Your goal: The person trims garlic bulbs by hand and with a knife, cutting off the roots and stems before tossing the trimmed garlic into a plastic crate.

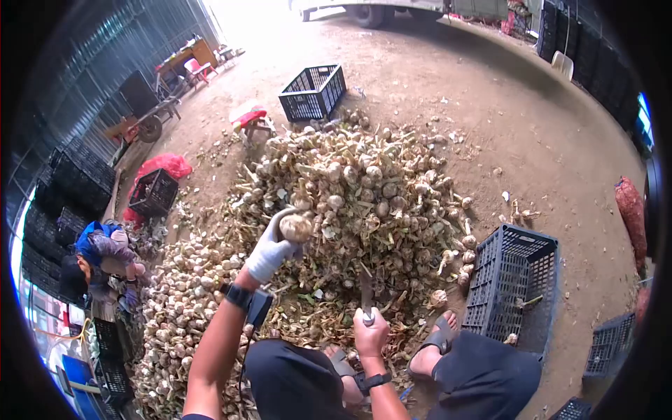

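My left hand [269, 252], in a white glove, is closed around a garlic bulb [296, 228] above the near side of a large garlic heap [364, 185]. Lower and to the right, my bare right hand [371, 332] grips the handle of a knife [366, 290], its blade pointing away from me toward the heap. The bulb and the blade are apart. Stems still show on many bulbs in the heap. Left of my left arm spreads a pile of trimmed-looking bulbs [185, 301]. Cut stems and dry scraps [315, 325] lie between my feet and the heap.
A dark plastic crate [483, 301] holding a few garlic pieces stands by my right foot. Another crate [313, 105] sits beyond the heap, near a red-topped stool [250, 117]. At the left, a person in blue [98, 241] bends beside stacked crates [70, 185].
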Motion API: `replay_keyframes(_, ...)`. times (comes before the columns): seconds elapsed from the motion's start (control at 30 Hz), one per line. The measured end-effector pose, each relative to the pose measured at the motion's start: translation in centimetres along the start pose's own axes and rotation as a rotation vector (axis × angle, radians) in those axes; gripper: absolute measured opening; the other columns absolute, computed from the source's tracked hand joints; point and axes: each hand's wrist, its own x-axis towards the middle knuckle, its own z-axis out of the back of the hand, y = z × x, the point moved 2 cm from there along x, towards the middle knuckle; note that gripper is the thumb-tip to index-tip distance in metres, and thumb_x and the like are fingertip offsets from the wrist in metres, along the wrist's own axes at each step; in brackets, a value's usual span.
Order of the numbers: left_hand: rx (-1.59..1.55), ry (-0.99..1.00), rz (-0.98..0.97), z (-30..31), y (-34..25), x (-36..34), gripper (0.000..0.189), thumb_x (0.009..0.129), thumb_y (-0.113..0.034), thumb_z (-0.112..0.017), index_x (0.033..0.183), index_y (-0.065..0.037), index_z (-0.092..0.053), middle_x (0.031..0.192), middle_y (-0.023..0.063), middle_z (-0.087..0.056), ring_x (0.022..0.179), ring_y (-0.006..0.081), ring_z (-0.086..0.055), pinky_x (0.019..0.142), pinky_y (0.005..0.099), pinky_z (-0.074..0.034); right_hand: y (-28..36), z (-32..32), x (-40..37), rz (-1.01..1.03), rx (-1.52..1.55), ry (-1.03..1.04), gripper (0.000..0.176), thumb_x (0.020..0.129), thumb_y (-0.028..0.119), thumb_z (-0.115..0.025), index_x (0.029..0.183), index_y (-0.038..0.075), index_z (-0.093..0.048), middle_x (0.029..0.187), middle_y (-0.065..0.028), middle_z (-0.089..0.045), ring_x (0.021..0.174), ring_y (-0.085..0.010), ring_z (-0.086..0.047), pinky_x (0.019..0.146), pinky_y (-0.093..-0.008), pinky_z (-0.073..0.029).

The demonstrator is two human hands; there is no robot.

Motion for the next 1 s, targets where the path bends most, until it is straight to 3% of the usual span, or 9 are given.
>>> replay_keyframes(0.03,-0.013,-0.005,0.004,-0.6,-1.5,-2.0,0.075,0.070,0.002,-0.059,0.143,-0.010,-0.041,0.117,0.0077,-0.061,0.088,0.0157,-0.064,0.069,0.0290,-0.056,2.4,0.6,0.3,0.083,0.032,0.032,0.026,0.086,0.014,-0.071,0.070,0.003,-0.053,0.057,-0.0079,-0.048,0.051,-0.0168,-0.045,0.051,-0.0374,-0.040)
replay_keyframes(0.07,0.033,0.028,0.004,-1.4,-4.3,-5.1,0.075,0.071,0.000,-0.061,0.143,-0.010,-0.041,0.119,0.0069,-0.060,0.093,0.0152,-0.063,0.072,0.0287,-0.055,7.7,1.8,0.2,0.301,0.085,0.008,0.029,0.084,0.012,-0.072,0.069,0.003,-0.049,0.059,-0.0097,-0.046,0.049,-0.0228,-0.043,0.051,-0.0373,-0.039)
replay_keyframes(0.17,0.094,0.154,0.032,-3.8,-7.8,-11.0,0.075,0.075,-0.004,-0.068,0.145,-0.006,-0.040,0.120,0.0036,-0.060,0.105,0.0134,-0.059,0.086,0.0284,-0.053,13.2,3.8,-0.7,0.534,0.063,0.073,0.023,0.079,0.007,-0.073,0.073,0.003,-0.052,0.066,-0.0135,-0.051,0.051,-0.0336,-0.051,0.049,-0.0389,-0.040)
replay_keyframes(0.3,0.284,0.185,-0.068,-5.2,-4.4,-15.1,0.077,0.072,-0.017,-0.087,0.137,-0.003,-0.048,0.119,0.0052,-0.063,0.108,0.0137,-0.060,0.096,0.0317,-0.051,16.2,5.4,-2.3,0.685,0.018,0.101,0.020,0.079,0.009,-0.073,0.074,0.004,-0.053,0.068,-0.0138,-0.052,0.055,-0.0354,-0.055,0.049,-0.0410,-0.041)
replay_keyframes(0.4,0.449,0.148,-0.210,-6.2,-1.4,-16.7,0.068,0.071,-0.018,-0.086,0.128,-0.005,-0.052,0.118,0.0054,-0.061,0.110,0.0156,-0.058,0.096,0.0323,-0.049,15.8,6.4,-3.6,0.819,-0.083,0.126,0.016,0.080,0.016,-0.073,0.079,0.008,-0.058,0.073,-0.0108,-0.056,0.057,-0.0325,-0.058,0.051,-0.0412,-0.045)
replay_keyframes(0.7,0.429,0.178,-0.228,-7.8,1.9,-16.6,0.062,0.073,-0.020,-0.085,0.124,-0.006,-0.052,0.113,0.0056,-0.061,0.105,0.0154,-0.059,0.091,0.0307,-0.050,13.5,7.4,-4.5,0.832,-0.080,0.099,0.016,0.079,0.009,-0.070,0.076,0.006,-0.055,0.069,-0.0122,-0.053,0.054,-0.0331,-0.056,0.049,-0.0412,-0.044)
replay_keyframes(0.8,0.936,0.113,-0.440,-8.1,2.1,-16.3,0.056,0.068,-0.025,-0.088,0.112,-0.007,-0.059,0.105,0.0050,-0.063,0.097,0.0180,-0.062,0.086,0.0321,-0.052,12.7,7.0,-4.5,0.797,-0.080,0.059,0.015,0.079,0.007,-0.069,0.075,0.007,-0.055,0.069,-0.0118,-0.053,0.053,-0.0328,-0.056,0.048,-0.0409,-0.044)
replay_keyframes(0.9,0.669,0.108,-0.263,-8.8,1.4,-17.0,0.043,0.075,-0.022,-0.082,0.110,-0.008,-0.061,0.104,0.0078,-0.060,0.097,0.0228,-0.060,0.087,0.0355,-0.050,11.9,6.5,-4.1,0.780,-0.058,0.033,0.015,0.079,0.006,-0.069,0.074,0.007,-0.055,0.068,-0.0118,-0.053,0.052,-0.0326,-0.056,0.047,-0.0406,-0.043)
replay_keyframes(1.0,0.608,0.058,-0.237,-9.3,0.8,-17.3,0.037,0.074,-0.015,-0.080,0.106,-0.005,-0.064,0.094,0.0051,-0.065,0.086,0.0176,-0.063,0.080,0.0311,-0.052,9.3,5.3,-3.5,0.718,-0.030,0.003,0.017,0.079,0.012,-0.070,0.073,0.008,-0.055,0.071,-0.0125,-0.057,0.055,-0.0344,-0.058,0.048,-0.0421,-0.044)
